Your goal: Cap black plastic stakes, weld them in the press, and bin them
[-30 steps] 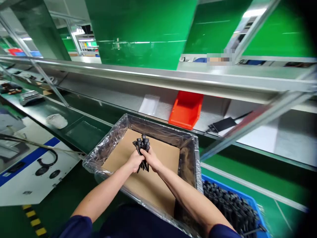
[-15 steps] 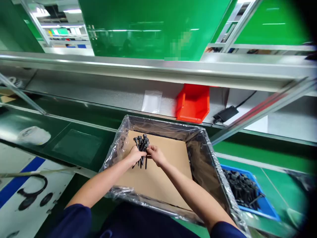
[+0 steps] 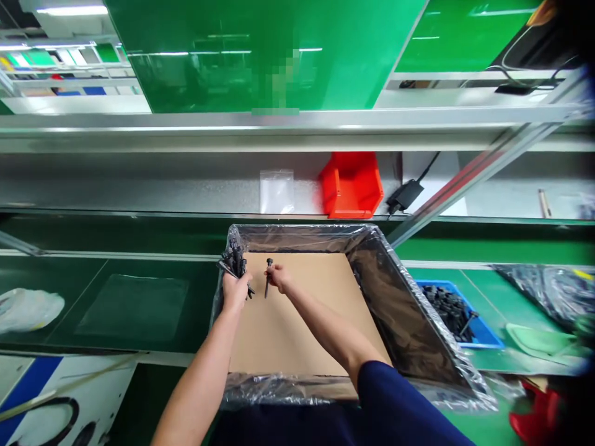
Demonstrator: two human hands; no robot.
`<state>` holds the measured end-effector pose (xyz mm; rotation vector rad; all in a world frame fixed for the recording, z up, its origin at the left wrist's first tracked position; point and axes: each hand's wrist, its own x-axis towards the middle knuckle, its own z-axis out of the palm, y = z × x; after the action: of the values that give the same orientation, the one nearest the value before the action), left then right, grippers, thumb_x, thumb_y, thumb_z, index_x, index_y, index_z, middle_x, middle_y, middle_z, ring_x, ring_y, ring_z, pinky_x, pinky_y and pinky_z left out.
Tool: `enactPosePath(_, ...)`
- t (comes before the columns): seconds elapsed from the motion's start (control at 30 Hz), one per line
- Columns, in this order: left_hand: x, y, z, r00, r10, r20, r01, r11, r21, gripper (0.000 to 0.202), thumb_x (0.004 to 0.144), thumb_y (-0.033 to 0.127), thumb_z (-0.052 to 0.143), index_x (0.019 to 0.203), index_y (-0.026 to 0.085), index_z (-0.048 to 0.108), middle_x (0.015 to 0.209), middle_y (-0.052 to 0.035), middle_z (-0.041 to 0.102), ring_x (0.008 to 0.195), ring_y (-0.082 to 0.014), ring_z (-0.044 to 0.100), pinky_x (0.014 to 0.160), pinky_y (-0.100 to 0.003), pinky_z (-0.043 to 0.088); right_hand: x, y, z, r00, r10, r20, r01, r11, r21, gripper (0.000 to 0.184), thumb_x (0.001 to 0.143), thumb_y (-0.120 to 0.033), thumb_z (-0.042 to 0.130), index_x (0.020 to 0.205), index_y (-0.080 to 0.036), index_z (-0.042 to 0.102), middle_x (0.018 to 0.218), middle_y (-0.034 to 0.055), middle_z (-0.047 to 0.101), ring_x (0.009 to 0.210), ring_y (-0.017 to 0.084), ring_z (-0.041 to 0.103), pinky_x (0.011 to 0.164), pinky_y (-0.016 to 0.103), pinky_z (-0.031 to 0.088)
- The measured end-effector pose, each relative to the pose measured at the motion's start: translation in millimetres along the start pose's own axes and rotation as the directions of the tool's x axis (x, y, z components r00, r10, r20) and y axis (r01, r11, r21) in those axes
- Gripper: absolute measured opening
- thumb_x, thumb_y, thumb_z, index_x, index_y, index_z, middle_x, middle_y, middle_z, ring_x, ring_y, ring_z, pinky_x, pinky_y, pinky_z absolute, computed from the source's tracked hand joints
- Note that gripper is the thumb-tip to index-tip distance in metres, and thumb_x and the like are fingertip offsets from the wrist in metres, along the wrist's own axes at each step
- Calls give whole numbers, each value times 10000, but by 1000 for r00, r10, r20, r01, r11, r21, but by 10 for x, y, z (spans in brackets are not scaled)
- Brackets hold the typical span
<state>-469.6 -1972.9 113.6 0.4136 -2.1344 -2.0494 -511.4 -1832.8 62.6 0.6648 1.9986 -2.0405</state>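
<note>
My left hand (image 3: 235, 288) is closed around a bunch of black bolt-like parts (image 3: 233, 257) with thick heads and thin shafts, near the left wall of a box (image 3: 421, 310). A single black bolt-like part (image 3: 268, 272) is pinched in my right hand (image 3: 277, 277), head up and shaft down. Both hands are over the brown cardboard sheet (image 3: 302, 328) that covers the box's bottom. Clear plastic film lines the box and folds over its rim.
Right of the box, a blue tray (image 3: 493, 337) holds many similar black parts (image 3: 449, 306). A red bin (image 3: 353, 189), a clear plastic bag (image 3: 276, 191) and a black adapter (image 3: 404, 197) lie on the shelf behind. A slanting metal post (image 3: 474, 179) stands at the back right.
My hands have moved apart: the left went left with the bunch, and the right now holds one part separately, upright. The camera view has turned somewhat.
</note>
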Motion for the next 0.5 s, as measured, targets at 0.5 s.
enactPosePath(0.5,1,61,-94,988,-15,-151,9,999,-46,329,646,308,745,930,151,687,877,-55,734,761,-212,675,649,-295,537,1197,261,1031,994,-112,-5,103,931,-351,193,670,-89,704,621,-178,541,635,29,617,709,178,585,588,234,395)
